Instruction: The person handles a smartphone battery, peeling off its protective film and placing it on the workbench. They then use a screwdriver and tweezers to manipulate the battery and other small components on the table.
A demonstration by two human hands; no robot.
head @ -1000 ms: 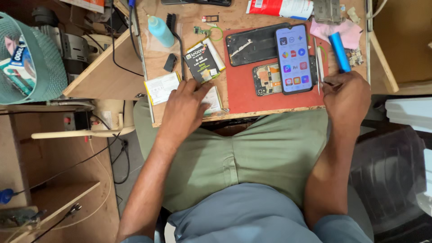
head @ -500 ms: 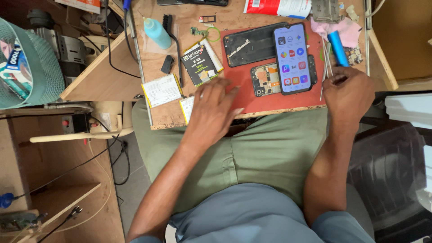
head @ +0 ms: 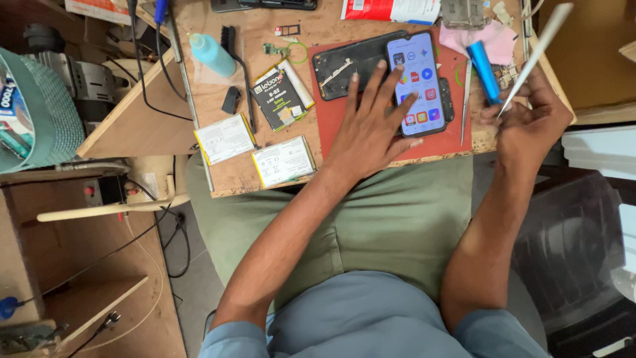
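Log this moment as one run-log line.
left hand: spread flat on lit smartphone | right hand: holding thin white stick tool, raised | surface: red rubber mat on wooden bench

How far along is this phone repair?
Done: the phone is powered on, its screen lit with app icons. Its black back cover is off, lying beside it on the red mat. In hand: the left hand rests fingers on the phone; the right hand holds a thin white tool. Left: the cover remains unfitted, and batteries lie loose.
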